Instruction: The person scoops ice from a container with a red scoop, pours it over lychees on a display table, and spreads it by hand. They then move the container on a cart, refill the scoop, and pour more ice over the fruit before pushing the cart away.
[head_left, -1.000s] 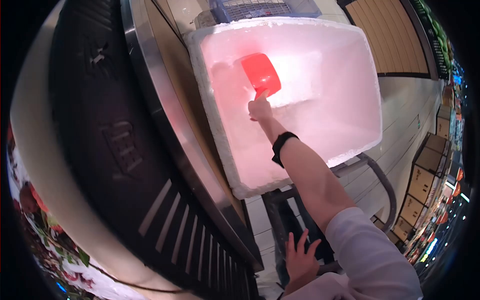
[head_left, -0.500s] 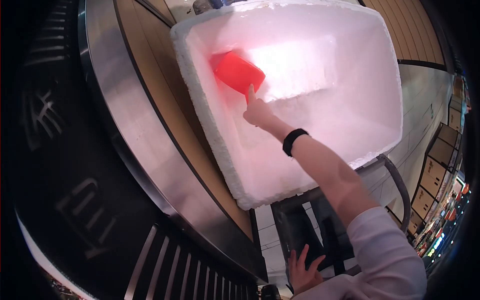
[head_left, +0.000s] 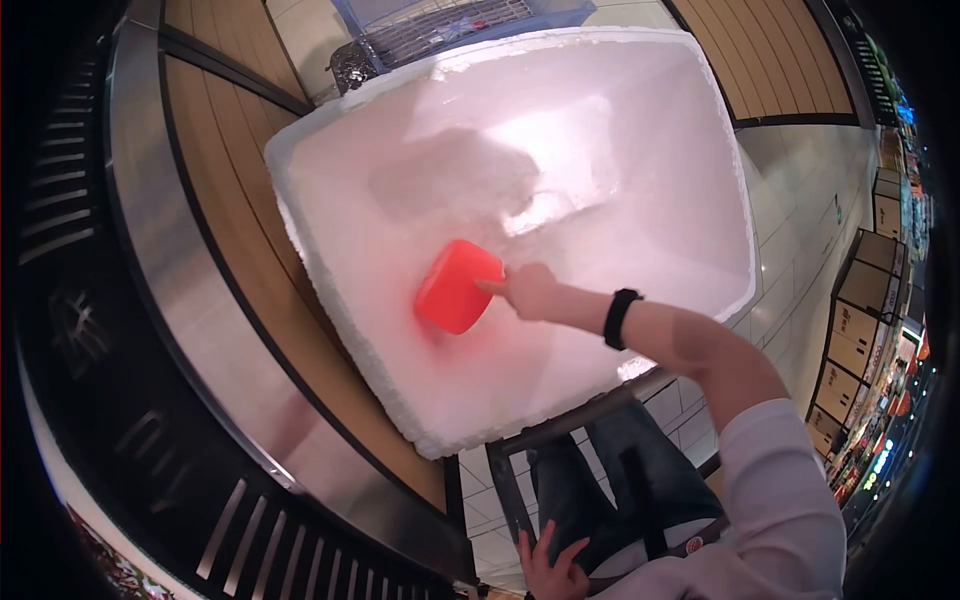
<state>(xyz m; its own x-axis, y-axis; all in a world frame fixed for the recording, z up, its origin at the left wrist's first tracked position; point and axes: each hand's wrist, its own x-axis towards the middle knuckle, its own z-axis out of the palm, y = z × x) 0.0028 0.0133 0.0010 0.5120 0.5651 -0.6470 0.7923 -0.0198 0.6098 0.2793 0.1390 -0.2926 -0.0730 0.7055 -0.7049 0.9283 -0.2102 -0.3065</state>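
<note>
A red plastic scoop (head_left: 458, 292) is inside a large white foam box (head_left: 690, 150), low in its near left part. My right hand (head_left: 530, 292) is closed round the scoop's handle, its index finger laid along the scoop's edge; the handle is mostly hidden by the hand. A black band (head_left: 620, 318) circles the right wrist. At the bottom of the view, my left hand (head_left: 553, 568) hangs near my body with fingers spread and nothing in them. The box's inside is white, with a bright patch of light at the far side.
A stainless steel counter edge (head_left: 210, 300) with wood panelling runs along the box's left. Beyond the box stands a cart with a metal grid (head_left: 430, 40). A dark frame bar (head_left: 590, 408) lies at the near side, before my legs. Cartons (head_left: 845, 330) are stacked at right.
My right hand has drawn the red scoop from the far left wall nearer to me and turned it. The view has shifted, with more of the cart and my legs showing.
</note>
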